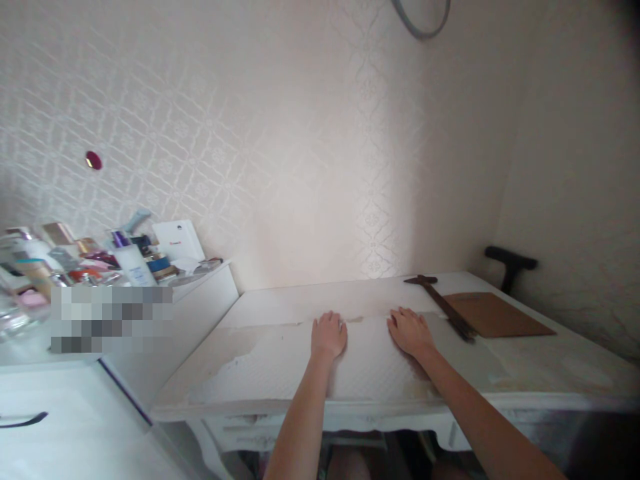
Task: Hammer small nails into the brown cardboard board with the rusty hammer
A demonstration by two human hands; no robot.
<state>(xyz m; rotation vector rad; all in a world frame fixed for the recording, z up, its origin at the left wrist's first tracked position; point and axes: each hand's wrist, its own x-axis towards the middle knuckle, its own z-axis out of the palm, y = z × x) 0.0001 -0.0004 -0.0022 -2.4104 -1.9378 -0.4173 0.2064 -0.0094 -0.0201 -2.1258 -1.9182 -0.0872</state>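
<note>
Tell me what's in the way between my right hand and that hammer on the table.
Nothing visible stands between your right hand and the handle of the hammer; only a stretch of the white tabletop separates them. The brown board lies on the handle's other side, away from the hand.

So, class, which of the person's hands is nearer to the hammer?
Right. The right hand rests on the table, left of the hammer; the left hand lies farther left, with the right hand between.
</note>
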